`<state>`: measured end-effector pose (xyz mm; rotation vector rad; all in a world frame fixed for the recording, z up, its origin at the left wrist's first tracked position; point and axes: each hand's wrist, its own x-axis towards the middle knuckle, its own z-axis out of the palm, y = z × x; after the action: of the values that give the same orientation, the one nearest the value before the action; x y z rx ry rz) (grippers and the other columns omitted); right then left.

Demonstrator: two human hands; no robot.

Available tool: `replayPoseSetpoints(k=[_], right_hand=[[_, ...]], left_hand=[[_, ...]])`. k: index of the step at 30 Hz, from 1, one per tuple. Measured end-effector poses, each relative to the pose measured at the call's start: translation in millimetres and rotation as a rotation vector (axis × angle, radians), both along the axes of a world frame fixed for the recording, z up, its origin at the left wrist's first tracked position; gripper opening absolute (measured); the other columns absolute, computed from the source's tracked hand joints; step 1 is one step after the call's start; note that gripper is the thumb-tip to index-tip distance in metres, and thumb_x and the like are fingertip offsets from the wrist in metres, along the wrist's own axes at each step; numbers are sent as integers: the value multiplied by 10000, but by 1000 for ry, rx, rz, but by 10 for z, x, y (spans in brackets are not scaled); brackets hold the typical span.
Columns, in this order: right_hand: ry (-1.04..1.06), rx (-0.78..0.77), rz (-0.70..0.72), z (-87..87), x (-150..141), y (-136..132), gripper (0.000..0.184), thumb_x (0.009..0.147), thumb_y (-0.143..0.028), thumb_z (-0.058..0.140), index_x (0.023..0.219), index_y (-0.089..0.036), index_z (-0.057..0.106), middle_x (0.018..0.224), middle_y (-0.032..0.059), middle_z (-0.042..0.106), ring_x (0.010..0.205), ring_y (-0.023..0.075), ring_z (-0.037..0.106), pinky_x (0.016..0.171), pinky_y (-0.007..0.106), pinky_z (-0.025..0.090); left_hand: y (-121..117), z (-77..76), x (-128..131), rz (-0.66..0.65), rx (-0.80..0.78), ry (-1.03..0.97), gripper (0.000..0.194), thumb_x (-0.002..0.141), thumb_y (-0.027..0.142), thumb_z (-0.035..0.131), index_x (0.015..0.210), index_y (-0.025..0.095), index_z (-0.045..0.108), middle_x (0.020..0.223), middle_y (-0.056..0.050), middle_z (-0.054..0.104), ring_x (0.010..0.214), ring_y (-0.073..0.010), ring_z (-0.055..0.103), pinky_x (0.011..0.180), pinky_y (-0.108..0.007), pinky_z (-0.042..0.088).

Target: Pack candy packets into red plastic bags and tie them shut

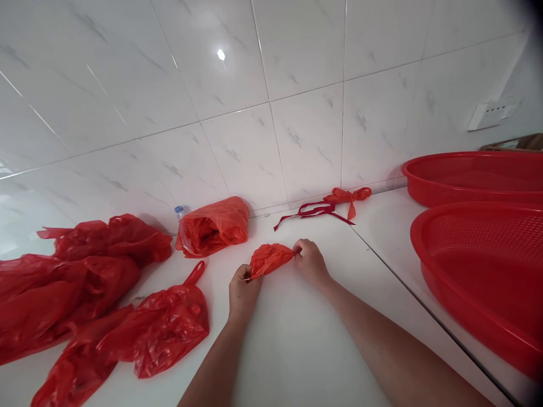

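A small red plastic bag [271,258] is stretched between my two hands, just above the white tabletop [297,339]. My left hand [245,291] pinches its left end, fingers closed. At the opposite end, the fingertips of my right hand [311,263] are closed on the other corner. Behind my left hand lies a folded red plastic bundle [214,226] with its hollow end facing me. A dark red ribbon [316,210] and a knotted red plastic bag [348,196] rest by the wall, beyond my right hand.
Several crumpled red plastic bags [165,328] cover the left side of the table. A blue-capped bottle [179,212] stands partly hidden behind the bundle. Two red plastic baskets, one nearer [449,271] and one farther [441,186], sit at right. A tiled wall [305,135] with a socket [492,115] closes the back.
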<state>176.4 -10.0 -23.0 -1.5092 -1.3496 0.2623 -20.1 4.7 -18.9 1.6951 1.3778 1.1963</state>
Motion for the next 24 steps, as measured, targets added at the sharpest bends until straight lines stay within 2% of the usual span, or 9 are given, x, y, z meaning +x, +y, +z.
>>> replayPoseSetpoints(k=[4,6,11,13,17,19,21,22,24], right_hand=[[92,48,-96,15,37,53,128,708,-120,404,692,-212,492,809,2,529,732,149,489,637,271,387],[191,34,-146,9,80,73,110,712,-146,413,703,-215,499,820,0,533,698,144,494,619,272,389],[364,-36,-209,1,229,84,151,761,-221,402,853,-215,521,855,29,570,686,164,530,580,283,408],[371,-34,-207,23,235,58,195,810,-276,380,924,-216,525,867,34,578,694,169,539,590,291,418],[206,15,-114,83,61,-35,310,860,-426,402,1066,-225,518,975,41,574,783,173,554,705,311,441],[48,12,1,84,-75,-71,455,808,-461,514,1200,-234,464,1100,57,539,854,178,557,745,309,443],[-107,-50,100,57,-181,-83,608,724,-408,634,1273,-251,428,1161,66,510,869,184,560,743,303,440],[-174,-93,123,37,-209,-78,599,710,-347,648,1266,-256,447,1149,65,516,850,181,562,733,299,435],[-238,-163,118,-2,-203,-53,423,741,-208,568,1161,-254,541,1063,53,558,799,169,564,708,290,420]], left_hand=[[-3,5,-9,-129,-36,-49,250,718,376,617,625,181,490,570,58,444,543,-92,369,514,-204,296],[16,-19,-34,-167,-30,-82,245,745,395,591,652,179,522,591,46,477,564,-101,403,536,-209,326],[67,-51,-136,-2,-21,-178,236,790,391,517,873,187,601,926,-36,623,806,-159,542,696,-258,440],[71,-40,-161,45,-46,-237,225,778,380,526,865,188,605,932,-41,633,819,-165,556,707,-270,462],[56,-10,-155,29,-68,-312,183,723,329,588,827,178,603,867,-33,647,785,-161,581,714,-282,489],[44,-5,-139,-9,-72,-356,217,721,347,610,848,171,604,884,-44,651,807,-171,596,729,-298,500],[34,-9,-130,-62,-79,-418,250,739,376,612,878,168,606,921,-53,650,841,-178,607,753,-314,507],[31,-12,-130,-83,-85,-451,259,747,383,610,890,167,608,938,-56,650,852,-178,611,761,-317,508],[35,-21,-143,-105,-98,-511,253,753,372,609,899,165,613,956,-59,652,860,-175,618,761,-309,508]])
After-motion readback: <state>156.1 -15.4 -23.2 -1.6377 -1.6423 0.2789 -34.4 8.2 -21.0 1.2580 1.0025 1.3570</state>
